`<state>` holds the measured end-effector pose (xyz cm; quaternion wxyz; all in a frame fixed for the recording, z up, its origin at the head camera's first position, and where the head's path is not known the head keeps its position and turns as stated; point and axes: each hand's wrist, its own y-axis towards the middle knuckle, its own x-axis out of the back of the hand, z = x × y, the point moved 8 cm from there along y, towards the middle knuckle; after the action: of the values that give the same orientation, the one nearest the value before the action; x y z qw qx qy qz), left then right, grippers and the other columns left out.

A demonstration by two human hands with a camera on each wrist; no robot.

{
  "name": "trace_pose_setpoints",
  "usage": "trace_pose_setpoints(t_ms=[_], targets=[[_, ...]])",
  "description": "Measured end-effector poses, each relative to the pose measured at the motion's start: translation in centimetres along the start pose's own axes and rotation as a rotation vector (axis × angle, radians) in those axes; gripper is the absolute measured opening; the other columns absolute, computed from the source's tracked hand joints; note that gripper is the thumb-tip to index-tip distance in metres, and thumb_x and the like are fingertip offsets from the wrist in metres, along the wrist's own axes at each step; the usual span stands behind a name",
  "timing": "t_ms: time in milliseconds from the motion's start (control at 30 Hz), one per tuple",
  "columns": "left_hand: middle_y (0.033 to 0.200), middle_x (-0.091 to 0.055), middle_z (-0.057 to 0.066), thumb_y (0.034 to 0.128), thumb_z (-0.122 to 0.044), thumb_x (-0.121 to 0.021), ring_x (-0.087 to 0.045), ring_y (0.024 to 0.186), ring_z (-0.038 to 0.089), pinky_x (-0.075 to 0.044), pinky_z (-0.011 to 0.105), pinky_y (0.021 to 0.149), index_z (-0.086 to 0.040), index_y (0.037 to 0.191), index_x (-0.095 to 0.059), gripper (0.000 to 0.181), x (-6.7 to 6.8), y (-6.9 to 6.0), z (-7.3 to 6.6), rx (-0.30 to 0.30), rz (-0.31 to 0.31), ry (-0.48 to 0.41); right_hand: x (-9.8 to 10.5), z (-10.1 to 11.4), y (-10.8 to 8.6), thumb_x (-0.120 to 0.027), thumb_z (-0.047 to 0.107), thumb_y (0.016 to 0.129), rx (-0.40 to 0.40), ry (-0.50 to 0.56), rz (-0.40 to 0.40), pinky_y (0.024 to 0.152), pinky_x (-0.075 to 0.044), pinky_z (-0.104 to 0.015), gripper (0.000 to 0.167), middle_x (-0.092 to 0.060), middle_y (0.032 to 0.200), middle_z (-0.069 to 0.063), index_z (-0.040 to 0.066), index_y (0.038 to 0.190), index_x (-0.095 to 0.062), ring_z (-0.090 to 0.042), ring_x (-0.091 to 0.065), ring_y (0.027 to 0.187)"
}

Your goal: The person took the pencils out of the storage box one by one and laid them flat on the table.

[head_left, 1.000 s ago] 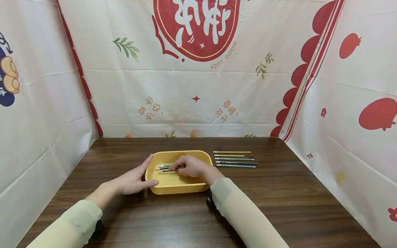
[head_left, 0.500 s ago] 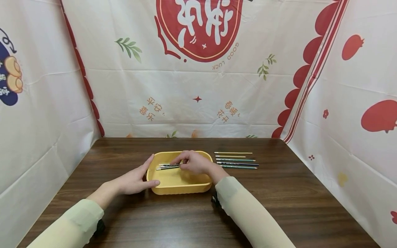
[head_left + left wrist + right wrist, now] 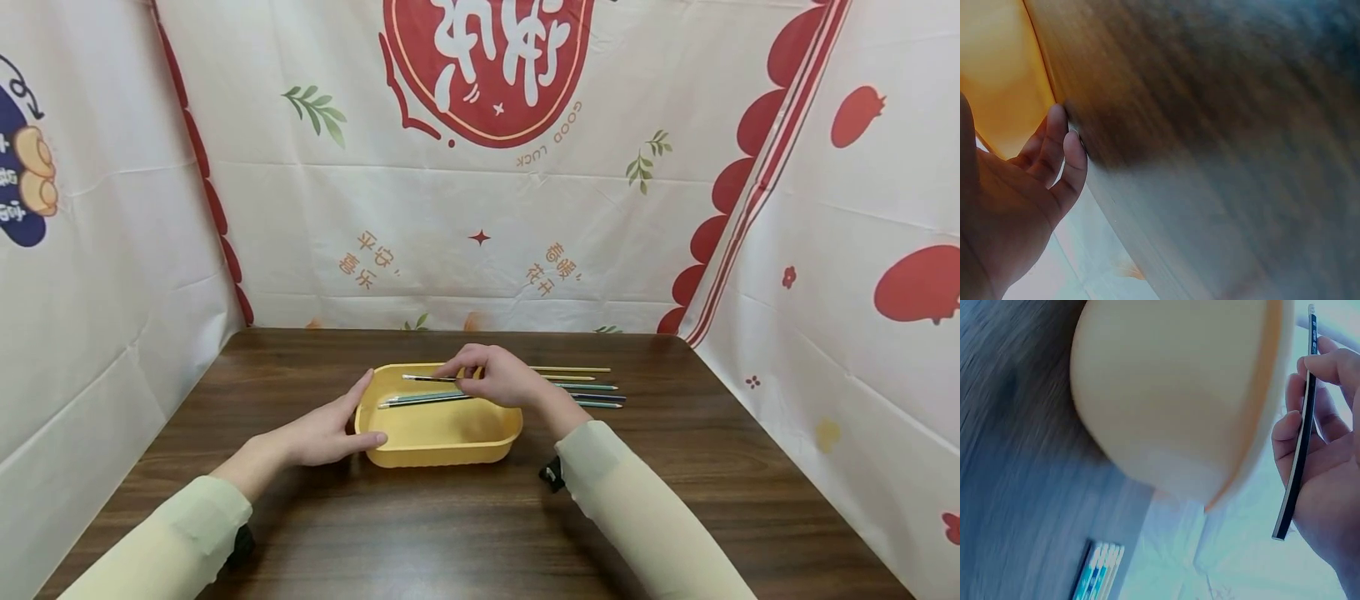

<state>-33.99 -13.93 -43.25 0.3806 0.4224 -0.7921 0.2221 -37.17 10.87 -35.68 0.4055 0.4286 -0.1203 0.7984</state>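
Note:
In the head view a yellow tray [image 3: 442, 455] stands on the table, with a few dark and teal pencils [image 3: 427, 401] lying along its far side. My left hand [image 3: 324, 429] rests on the tray's left end, fingers along the outside and thumb over the near rim. Over the tray's far right part, my right hand [image 3: 501, 375] pinches a black pencil [image 3: 1300, 437] between thumb and fingers. In the right wrist view that pencil slants across the palm, its white-tipped end upward. The left wrist view shows the left fingers against the tray wall [image 3: 1041, 56].
Right of the tray, a row of several pencils [image 3: 596, 387] lies side by side on the brown wooden table [image 3: 675, 467], partly hidden by the right hand. A printed white cloth [image 3: 450, 200] hangs behind the table and along both sides.
My right hand has lifted up and right from inside the tray, bringing the black pencil with it. Other pencils in the tray show more fully. The left hand stays on the tray.

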Motion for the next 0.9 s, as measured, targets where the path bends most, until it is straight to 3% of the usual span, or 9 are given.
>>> trace_pose_setpoints(t_ms=[500,900], targets=[[0.180,-0.024,0.026,0.1035,-0.060,-0.070,-0.044,0.158,0.040,-0.039,0.063,0.126,-0.004,0.177,0.001,0.116,0.1,0.0,-0.1,0.003,-0.014,0.003,2.5,-3.5,-4.8,-0.070,0.010,0.104,-0.064,-0.037,-0.060,0.077,-0.051,-0.029,0.032,-0.074,0.115,0.009,0.029,0.127,-0.084,-0.017,-0.059,0.090],[0.180,-0.023,0.026,0.1033,-0.061,-0.070,-0.042,0.160,0.041,-0.037,0.064,0.126,-0.005,0.177,0.001,0.116,0.0,0.1,-0.1,0.004,-0.016,0.002,6.1,-7.2,-9.6,-0.071,0.007,0.104,-0.130,-0.052,-0.129,0.075,-0.052,-0.029,0.032,-0.076,0.117,-0.006,0.027,0.126,-0.084,-0.018,-0.059,0.091]])
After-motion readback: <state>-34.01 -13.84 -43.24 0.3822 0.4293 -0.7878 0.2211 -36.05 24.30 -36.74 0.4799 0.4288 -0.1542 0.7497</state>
